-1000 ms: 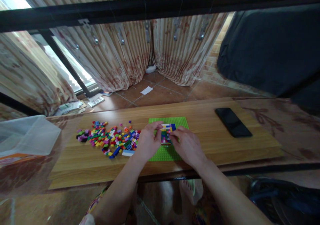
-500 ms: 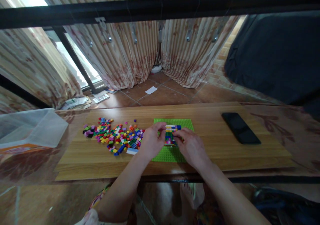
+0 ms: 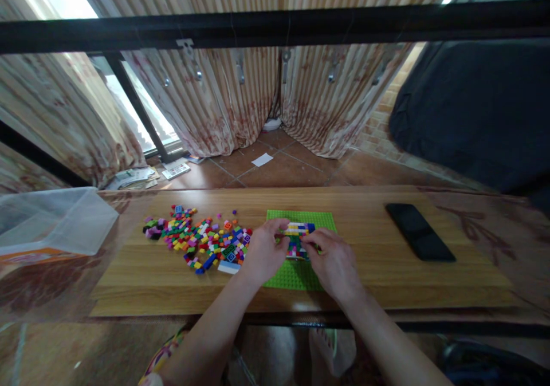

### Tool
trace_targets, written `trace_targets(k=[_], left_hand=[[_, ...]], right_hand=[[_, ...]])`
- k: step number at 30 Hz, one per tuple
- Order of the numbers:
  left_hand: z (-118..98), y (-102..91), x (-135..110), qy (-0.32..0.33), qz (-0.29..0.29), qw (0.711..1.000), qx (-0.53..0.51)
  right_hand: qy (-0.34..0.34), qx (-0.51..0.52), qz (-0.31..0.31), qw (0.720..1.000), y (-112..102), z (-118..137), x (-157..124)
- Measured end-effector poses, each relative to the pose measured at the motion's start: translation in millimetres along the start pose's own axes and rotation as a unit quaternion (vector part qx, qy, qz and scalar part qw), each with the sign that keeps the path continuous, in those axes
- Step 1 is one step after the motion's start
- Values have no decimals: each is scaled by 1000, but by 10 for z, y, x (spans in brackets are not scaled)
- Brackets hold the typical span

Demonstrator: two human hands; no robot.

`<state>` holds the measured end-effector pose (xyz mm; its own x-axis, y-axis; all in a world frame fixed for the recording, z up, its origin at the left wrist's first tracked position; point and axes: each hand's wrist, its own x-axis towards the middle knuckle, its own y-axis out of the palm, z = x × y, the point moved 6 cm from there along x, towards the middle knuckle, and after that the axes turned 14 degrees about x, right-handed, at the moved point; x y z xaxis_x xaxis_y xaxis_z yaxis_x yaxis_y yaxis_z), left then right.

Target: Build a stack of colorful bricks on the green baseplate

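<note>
A green studded baseplate (image 3: pixel 296 278) lies on the wooden board, with a block of multicoloured toy bricks (image 3: pixel 297 240) at its middle. White, yellow and blue rows show along the block's far side. At its left edge, my left hand (image 3: pixel 267 251) is closed, thumb and fingers gripping the block's side. My right hand (image 3: pixel 334 260) is pinched at the block's right side, its fingertips on the bricks. Whether a small brick sits between those fingertips is too small to tell. Both hands hide part of the block and plate.
Left of the plate spreads a heap of loose bricks (image 3: pixel 201 234), with a pale blue and white brick piece (image 3: pixel 229 267) at its near edge. A black phone (image 3: pixel 419 231) lies on the right of the wooden board (image 3: pixel 378 286). A translucent bin (image 3: pixel 55 223) stands far left.
The whole view has shifted slightly, so the board sits lower in the picture. Both hands stay at the brick block, with only slight finger movement.
</note>
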<state>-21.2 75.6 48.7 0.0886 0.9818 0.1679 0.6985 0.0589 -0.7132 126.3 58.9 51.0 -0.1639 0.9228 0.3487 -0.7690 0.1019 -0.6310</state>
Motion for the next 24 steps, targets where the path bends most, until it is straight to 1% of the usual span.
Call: trace_targets(k=[3, 10, 15, 19, 21, 24], left_hand=[[11, 16, -5, 5, -2, 1000, 3], [20, 51, -16, 11, 2, 1000, 20], [7, 52, -14, 7, 1, 1000, 26], [1, 60, -16, 14, 1, 1000, 27], [2, 57, -15, 14, 2, 1000, 22], [-7, 41, -12, 15, 4, 1000, 22]], right_hand=[[-2, -2, -3, 1000, 7, -9, -3], [-31, -36, 16, 999, 40, 15, -59], [-44, -34, 22, 998, 57, 31, -103], [-43, -41, 43, 997, 71, 58, -97], [-35, -26, 52, 998, 64, 61, -86], [-14, 50, 36, 998, 0, 33, -65]])
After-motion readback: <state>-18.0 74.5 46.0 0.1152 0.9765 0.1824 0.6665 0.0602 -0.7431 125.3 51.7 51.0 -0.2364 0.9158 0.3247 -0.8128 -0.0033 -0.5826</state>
